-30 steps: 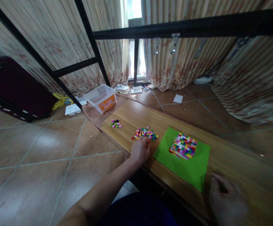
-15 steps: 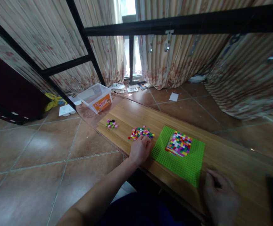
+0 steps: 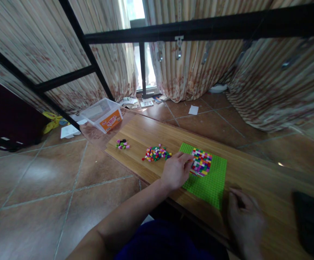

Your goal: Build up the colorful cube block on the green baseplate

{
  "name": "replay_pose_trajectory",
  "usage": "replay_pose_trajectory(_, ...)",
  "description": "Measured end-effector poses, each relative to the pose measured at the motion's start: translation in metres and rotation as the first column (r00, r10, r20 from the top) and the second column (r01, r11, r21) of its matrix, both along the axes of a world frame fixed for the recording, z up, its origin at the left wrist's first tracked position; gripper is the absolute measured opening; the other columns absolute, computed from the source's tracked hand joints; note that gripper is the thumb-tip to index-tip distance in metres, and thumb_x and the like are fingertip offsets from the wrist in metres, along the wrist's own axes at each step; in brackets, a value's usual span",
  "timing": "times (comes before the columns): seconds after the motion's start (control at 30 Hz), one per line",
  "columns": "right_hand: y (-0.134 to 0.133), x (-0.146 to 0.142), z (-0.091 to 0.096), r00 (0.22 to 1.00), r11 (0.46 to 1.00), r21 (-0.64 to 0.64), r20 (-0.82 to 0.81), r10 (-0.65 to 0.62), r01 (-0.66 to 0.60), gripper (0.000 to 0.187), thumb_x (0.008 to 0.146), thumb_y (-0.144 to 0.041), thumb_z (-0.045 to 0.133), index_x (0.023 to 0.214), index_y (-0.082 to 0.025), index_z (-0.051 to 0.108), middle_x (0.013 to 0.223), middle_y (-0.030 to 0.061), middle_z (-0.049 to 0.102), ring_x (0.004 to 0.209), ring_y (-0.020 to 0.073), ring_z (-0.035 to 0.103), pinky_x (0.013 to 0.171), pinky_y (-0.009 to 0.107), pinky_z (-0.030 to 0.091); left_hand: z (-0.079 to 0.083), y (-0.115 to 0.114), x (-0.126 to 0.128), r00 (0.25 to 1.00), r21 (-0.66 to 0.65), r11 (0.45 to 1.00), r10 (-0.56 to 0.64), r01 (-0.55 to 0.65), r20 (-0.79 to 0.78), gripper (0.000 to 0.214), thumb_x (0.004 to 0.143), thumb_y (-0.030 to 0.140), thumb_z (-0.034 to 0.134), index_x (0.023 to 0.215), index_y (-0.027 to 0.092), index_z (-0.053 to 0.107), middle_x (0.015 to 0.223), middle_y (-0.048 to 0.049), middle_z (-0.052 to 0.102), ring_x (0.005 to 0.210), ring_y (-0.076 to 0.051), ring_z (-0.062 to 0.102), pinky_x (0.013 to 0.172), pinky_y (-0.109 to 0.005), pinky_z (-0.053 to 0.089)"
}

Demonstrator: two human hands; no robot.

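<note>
A green studded baseplate [image 3: 208, 191] lies on the wooden board, bearing a raised square block of small multicoloured building bricks [image 3: 202, 162]. My left hand [image 3: 176, 169] is over the baseplate's left side, its thumb and fingers pinched together at the block's left edge. Whatever is between its fingertips is too small and hidden to make out. My right hand [image 3: 245, 216] rests curled by the baseplate's near right corner, thumb and forefinger closed together, with nothing visible in them. Left of the baseplate lies a loose pile of mixed bricks [image 3: 157, 153].
A smaller heap of pink, green and black bricks [image 3: 122, 144] lies near the board's [image 3: 146, 130] left end. Beyond stands a clear plastic box [image 3: 102, 115] with an orange label. A dark flat object [image 3: 312, 220] lies at right. A black metal frame [image 3: 151, 34] crosses before the curtains.
My left hand has moved right, from the loose brick pile to the left edge of the brick block. My right hand stays curled beside the baseplate. The view has shifted slightly.
</note>
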State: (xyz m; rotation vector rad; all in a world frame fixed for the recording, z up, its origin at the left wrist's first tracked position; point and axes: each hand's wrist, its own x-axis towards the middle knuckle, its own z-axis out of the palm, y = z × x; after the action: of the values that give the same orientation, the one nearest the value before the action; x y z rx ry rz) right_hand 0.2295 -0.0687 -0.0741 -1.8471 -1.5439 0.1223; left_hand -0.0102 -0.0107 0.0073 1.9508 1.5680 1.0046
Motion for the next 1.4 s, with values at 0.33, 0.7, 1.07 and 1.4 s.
replay_pose_trajectory(0.33,0.001,-0.001,-0.001,1.000,1.000,0.004,-0.020,-0.010,0.010,0.039,0.088,-0.045,0.048,0.093,-0.016,0.073,0.100,0.0120,0.072,0.088,0.0253,0.067,0.078,0.036,0.050,0.001,0.005,0.006,0.996,-0.016,1.000,-0.002,0.000,-0.090,0.016,0.094,0.017,0.055,0.101,0.020,0.069,0.094,-0.0042,0.070,0.080,-0.017,0.065,0.079,-0.029,0.053)
replay_pose_trajectory(0.7,0.001,-0.002,0.000,1.000,1.000,0.013,0.004,-0.005,0.005,0.039,0.089,-0.045,0.047,0.094,-0.016,0.073,0.101,0.0118,0.072,0.088,0.0252,0.067,0.077,0.036,0.050,0.000,0.003,0.006,0.998,0.006,1.000,0.021,-0.021,-0.057,0.018,0.094,0.015,0.051,0.101,0.021,0.067,0.097,-0.0041,0.072,0.090,-0.018,0.068,0.085,-0.030,0.055)
replay_pose_trajectory(1.07,0.000,-0.001,-0.001,1.000,1.000,0.010,0.009,0.005,-0.006,0.040,0.090,-0.044,0.046,0.094,-0.015,0.073,0.100,0.0120,0.072,0.089,0.0260,0.067,0.079,0.037,0.050,0.000,0.010,0.013,0.966,-0.138,0.982,0.156,-0.129,0.208,0.012,0.088,0.016,0.061,0.094,0.019,0.071,0.091,-0.0026,0.074,0.079,-0.015,0.067,0.078,-0.028,0.054)
replay_pose_trajectory(1.4,0.001,-0.005,0.004,1.000,1.000,0.002,-0.003,-0.013,0.013,0.039,0.089,-0.044,0.046,0.093,-0.015,0.073,0.100,0.0120,0.072,0.087,0.0247,0.067,0.077,0.035,0.050,-0.013,0.026,0.013,0.756,-0.401,0.914,0.305,-0.061,0.579,0.005,0.074,0.012,0.071,0.079,0.014,0.070,0.066,0.0032,0.061,0.059,-0.008,0.052,0.058,-0.020,0.041)
